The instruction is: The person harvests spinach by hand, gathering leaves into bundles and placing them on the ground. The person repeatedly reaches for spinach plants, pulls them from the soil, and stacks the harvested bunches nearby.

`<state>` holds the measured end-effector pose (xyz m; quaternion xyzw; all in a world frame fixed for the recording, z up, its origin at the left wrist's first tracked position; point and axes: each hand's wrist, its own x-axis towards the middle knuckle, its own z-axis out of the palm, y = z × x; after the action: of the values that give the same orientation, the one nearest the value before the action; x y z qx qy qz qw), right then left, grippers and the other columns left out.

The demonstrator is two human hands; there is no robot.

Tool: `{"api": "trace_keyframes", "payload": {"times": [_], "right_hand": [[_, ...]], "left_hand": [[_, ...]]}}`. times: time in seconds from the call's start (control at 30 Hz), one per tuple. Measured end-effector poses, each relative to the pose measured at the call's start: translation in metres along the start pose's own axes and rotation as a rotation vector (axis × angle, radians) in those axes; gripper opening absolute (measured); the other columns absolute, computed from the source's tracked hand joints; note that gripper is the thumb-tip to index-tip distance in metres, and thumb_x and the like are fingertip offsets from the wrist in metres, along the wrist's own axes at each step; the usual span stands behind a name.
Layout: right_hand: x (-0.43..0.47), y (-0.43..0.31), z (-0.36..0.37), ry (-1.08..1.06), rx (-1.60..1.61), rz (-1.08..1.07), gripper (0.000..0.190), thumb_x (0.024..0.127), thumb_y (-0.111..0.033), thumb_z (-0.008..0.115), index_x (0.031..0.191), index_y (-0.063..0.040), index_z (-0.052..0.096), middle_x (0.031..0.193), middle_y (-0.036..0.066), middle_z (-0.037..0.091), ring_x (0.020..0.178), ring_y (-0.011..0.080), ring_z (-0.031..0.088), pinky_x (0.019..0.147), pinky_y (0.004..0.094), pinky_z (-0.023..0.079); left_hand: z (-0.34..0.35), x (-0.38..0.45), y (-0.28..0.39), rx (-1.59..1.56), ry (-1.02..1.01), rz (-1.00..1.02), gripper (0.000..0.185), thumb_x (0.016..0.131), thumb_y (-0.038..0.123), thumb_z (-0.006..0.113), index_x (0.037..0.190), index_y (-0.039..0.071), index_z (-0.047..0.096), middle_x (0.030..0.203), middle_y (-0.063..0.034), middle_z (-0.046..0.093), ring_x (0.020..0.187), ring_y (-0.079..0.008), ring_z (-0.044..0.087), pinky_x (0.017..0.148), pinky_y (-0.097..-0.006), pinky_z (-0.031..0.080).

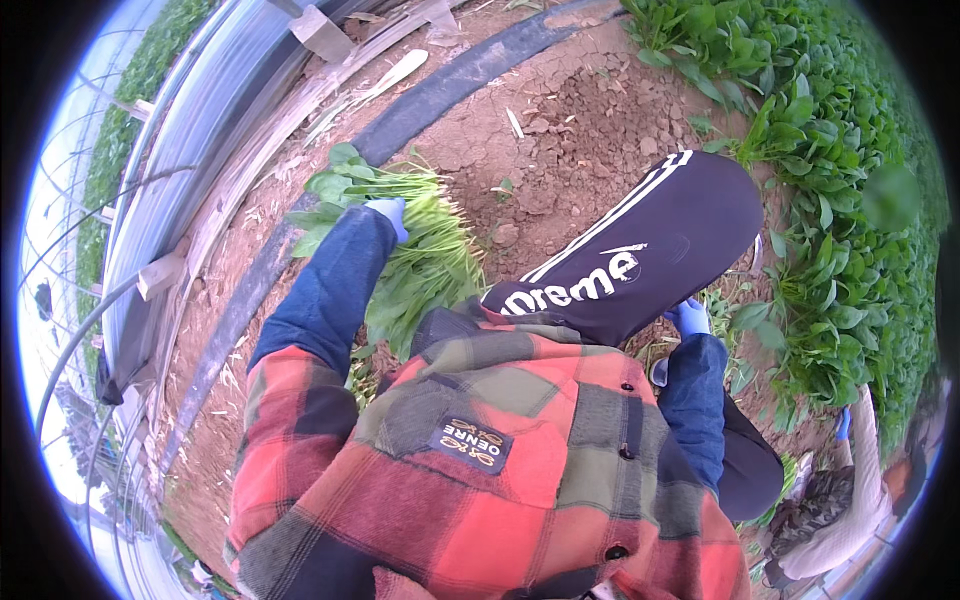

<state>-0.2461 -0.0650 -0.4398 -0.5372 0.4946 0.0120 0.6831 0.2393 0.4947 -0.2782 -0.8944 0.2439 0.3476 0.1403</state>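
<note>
My left hand (390, 216), in a light blue glove, lies on the pale stems of a heap of cut leafy greens (427, 262) that look like spinach. Leaves (330, 184) stick out to the left of the hand, and the stem ends face right. The sleeve covers part of that hand, so its grip is unclear. My right hand (688, 319), gloved alike, is beside my bent leg (645, 240), near low greens on the soil. Its fingers are partly behind the leg, and whatever they may hold is hidden.
A dense bed of growing greens (832, 187) runs along the right. A dark flat hose (465, 82) curves over the bare soil (555, 150). Plastic sheeting (202, 112) and wooden blocks (161, 276) line the left. Another person (840, 517) bends low at the lower right.
</note>
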Motion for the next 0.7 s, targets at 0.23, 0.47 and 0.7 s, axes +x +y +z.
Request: {"api": "trace_keyframes", "payload": {"times": [0.23,0.47,0.7], "right_hand": [[-0.008,0.002,0.03,0.025,-0.067,0.067,0.047,0.107,-0.029,0.071,0.127,0.013,0.067,0.109,0.019,0.076,0.092,0.0252,0.076,0.078,0.0343,0.066],[-0.039,0.003,0.024,0.109,-0.182,0.075,0.044,0.107,-0.028,0.069,0.128,0.01,0.069,0.113,0.02,0.077,0.095,0.0273,0.077,0.082,0.0359,0.065],[-0.05,-0.042,0.036,0.122,-0.576,0.014,0.044,0.105,-0.036,0.073,0.121,0.005,0.075,0.106,0.014,0.08,0.091,0.0212,0.078,0.083,0.0349,0.062]], "left_hand": [[0.057,0.029,-0.028,-0.113,0.068,0.024,0.091,0.078,0.052,0.088,0.149,0.005,0.055,0.139,-0.0256,0.068,0.129,-0.0408,0.067,0.11,-0.0472,0.053],[0.03,-0.004,0.012,0.077,0.384,0.154,0.102,0.074,0.06,0.088,0.158,0.014,0.051,0.162,-0.0196,0.046,0.153,-0.0411,0.039,0.123,-0.0635,0.03],[0.098,0.04,-0.01,0.102,0.338,0.104,0.09,0.104,0.056,0.057,0.175,0.017,0.02,0.18,-0.0188,0.021,0.168,-0.0394,0.015,0.128,-0.0732,0.013]]}}
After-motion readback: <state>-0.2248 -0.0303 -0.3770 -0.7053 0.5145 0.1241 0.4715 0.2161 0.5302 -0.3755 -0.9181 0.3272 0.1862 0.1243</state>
